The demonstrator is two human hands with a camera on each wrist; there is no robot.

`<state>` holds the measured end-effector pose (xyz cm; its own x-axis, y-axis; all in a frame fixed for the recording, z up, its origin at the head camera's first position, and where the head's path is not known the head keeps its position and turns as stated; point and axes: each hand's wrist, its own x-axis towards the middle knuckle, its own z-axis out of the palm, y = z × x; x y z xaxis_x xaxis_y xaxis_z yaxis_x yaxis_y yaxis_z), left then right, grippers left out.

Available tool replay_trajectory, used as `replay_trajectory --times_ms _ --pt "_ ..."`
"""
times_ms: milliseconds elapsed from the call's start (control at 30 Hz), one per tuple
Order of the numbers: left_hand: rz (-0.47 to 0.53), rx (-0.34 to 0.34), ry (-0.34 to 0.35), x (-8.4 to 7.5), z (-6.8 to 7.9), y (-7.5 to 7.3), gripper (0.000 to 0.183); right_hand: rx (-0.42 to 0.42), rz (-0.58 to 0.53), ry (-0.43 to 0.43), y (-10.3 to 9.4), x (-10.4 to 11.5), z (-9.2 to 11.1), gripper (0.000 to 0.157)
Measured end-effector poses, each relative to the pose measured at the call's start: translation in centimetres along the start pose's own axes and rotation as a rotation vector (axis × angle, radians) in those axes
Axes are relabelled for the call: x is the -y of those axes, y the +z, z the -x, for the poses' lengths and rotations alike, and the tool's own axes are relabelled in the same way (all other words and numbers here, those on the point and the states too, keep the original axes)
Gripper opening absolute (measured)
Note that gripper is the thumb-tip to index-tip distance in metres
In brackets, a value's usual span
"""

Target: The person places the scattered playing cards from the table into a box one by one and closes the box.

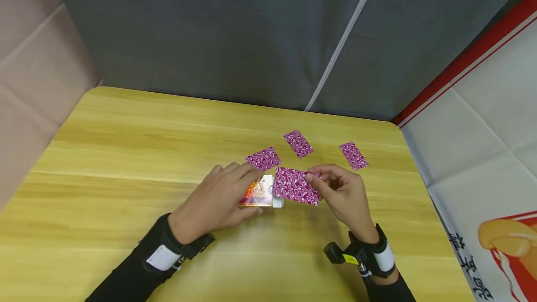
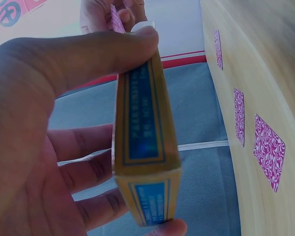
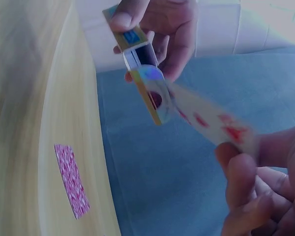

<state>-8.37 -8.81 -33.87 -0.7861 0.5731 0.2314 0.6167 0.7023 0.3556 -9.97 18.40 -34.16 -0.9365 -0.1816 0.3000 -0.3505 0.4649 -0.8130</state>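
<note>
My left hand (image 1: 222,197) grips a small playing card box (image 1: 261,192), thumb along one edge and fingers on the other side. Gold borders and blue panels show on the box (image 2: 146,118) in the left wrist view. Its end toward the right hand stands open, with the flap (image 3: 150,81) folded out. Between thumb and fingers, my right hand (image 1: 346,195) pinches a playing card (image 1: 295,185) with a magenta-and-white swirl back. Red marks show on the face of this card (image 3: 206,118) in the right wrist view. Its far end overlaps the box's open end.
Three more playing cards lie back-up on the wooden table (image 1: 126,153): a left card (image 1: 264,158) just beyond the box, a middle card (image 1: 298,143) and a right card (image 1: 354,155). A grey curtain (image 1: 209,36) hangs behind the table; a printed white panel (image 1: 474,106) stands at the right.
</note>
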Motion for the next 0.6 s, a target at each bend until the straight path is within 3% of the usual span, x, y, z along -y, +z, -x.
replay_trajectory --times_ms 200,600 --pt "-0.012 -0.022 0.020 0.3 -0.6 -0.1 0.072 0.031 -0.030 0.037 0.1 -0.1 -0.5 0.012" --pt "-0.045 -0.056 0.066 0.9 -0.7 0.1 0.069 0.173 -0.067 0.044 1.8 -1.1 -1.5 0.012"
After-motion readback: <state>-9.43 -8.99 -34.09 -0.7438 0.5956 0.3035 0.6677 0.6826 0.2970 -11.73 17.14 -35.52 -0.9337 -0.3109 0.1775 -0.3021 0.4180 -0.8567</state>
